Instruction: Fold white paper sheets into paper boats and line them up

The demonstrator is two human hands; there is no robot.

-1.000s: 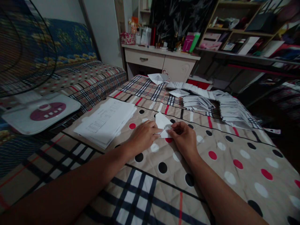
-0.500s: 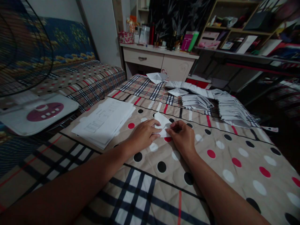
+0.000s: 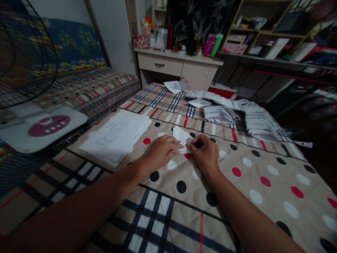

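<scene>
A small folded white paper [image 3: 181, 136] lies on the dotted quilt [image 3: 263, 182] in front of me. My left hand [image 3: 160, 151] rests on its left edge, fingers flat and pressing it down. My right hand [image 3: 204, 151] pinches the paper's lower right part with closed fingers. A stack of printed white sheets [image 3: 116, 136] lies just left of my left hand.
Rows of folded white papers [image 3: 237, 114] lie at the far side of the quilt, with a paper boat [image 3: 175, 86] behind them. A fan base [image 3: 39, 126] stands at the left. A dresser [image 3: 179, 66] and shelves [image 3: 276, 31] line the back.
Both hands have stayed on the paper with only small finger movements; the view has shifted slightly.
</scene>
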